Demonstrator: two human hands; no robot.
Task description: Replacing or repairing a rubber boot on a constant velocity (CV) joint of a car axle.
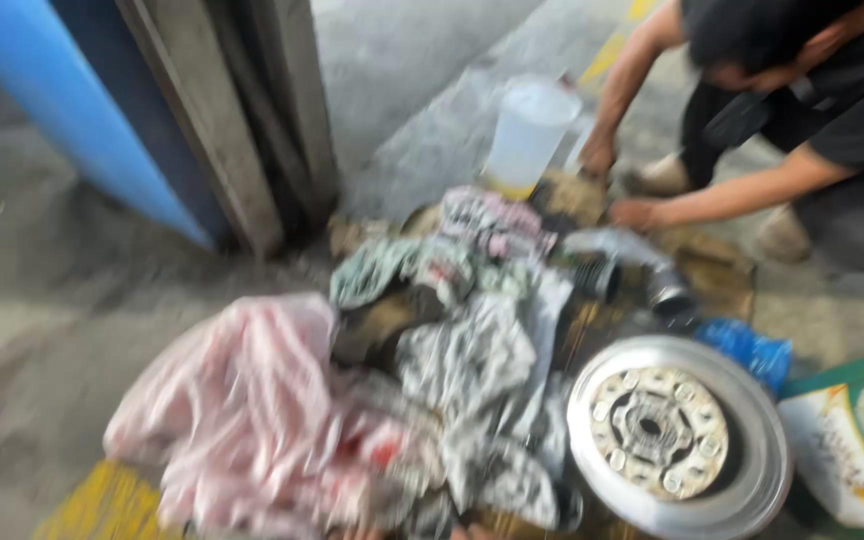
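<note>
Neither of my hands shows in this blurred view. In front of me a heap of dirty rags (472,350) lies on the concrete floor, with a pink plastic bag (242,400) at its left. A round metal disc with a bolted hub (677,435) lies flat at the right of the heap. Behind the rags, dark metal tube parts (632,270) rest on stained cardboard (717,275). Another person crouches at the top right, one hand (597,160) beside a translucent white jug (530,130) and the other hand (637,213) down on the cardboard.
A blue post (82,110) and a grey metal column (242,120) stand at the back left. A blue crumpled bag (747,350) and a green and yellow sack (857,450) sit at the right. A yellow floor line (102,505) runs at the bottom left.
</note>
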